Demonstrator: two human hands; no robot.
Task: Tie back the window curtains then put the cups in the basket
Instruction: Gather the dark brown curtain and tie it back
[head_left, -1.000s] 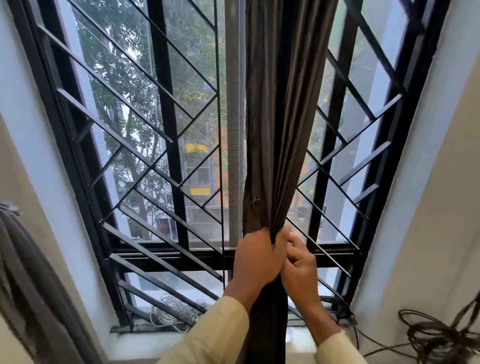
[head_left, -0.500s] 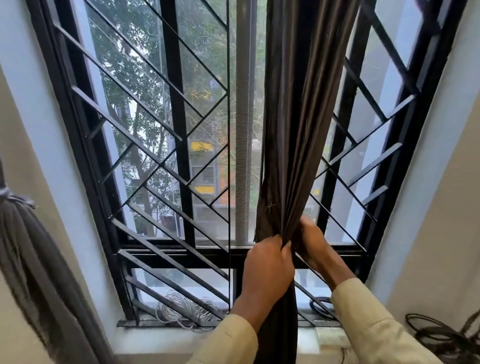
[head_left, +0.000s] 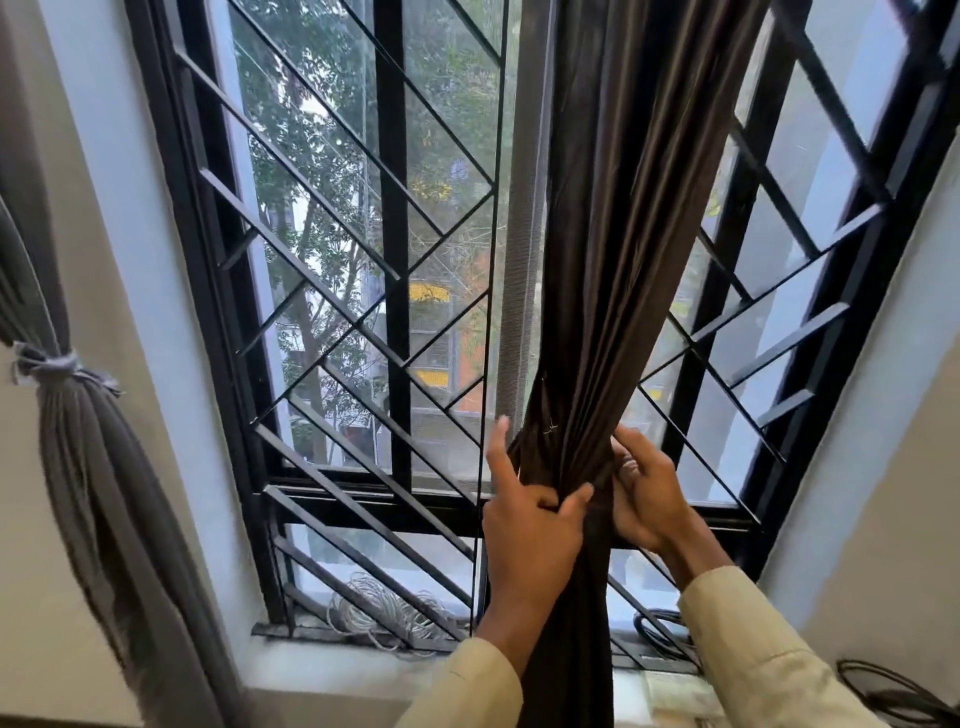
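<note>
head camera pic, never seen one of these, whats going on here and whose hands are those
The picture comes from a wide-angle camera worn on a person's head, looking forward and down, so the two hands belong to the wearer. There is no robot. They stand at a window with a black metal grille. Both hands gather a dark brown curtain into a bunch: the left hand pinches its left side, with one finger pointing up, and the right hand wraps around its right side. No tie is on it yet. At far left, a grey curtain is already tied back. Coiled cable lies on the sill. No cups or basket are in view.
</note>
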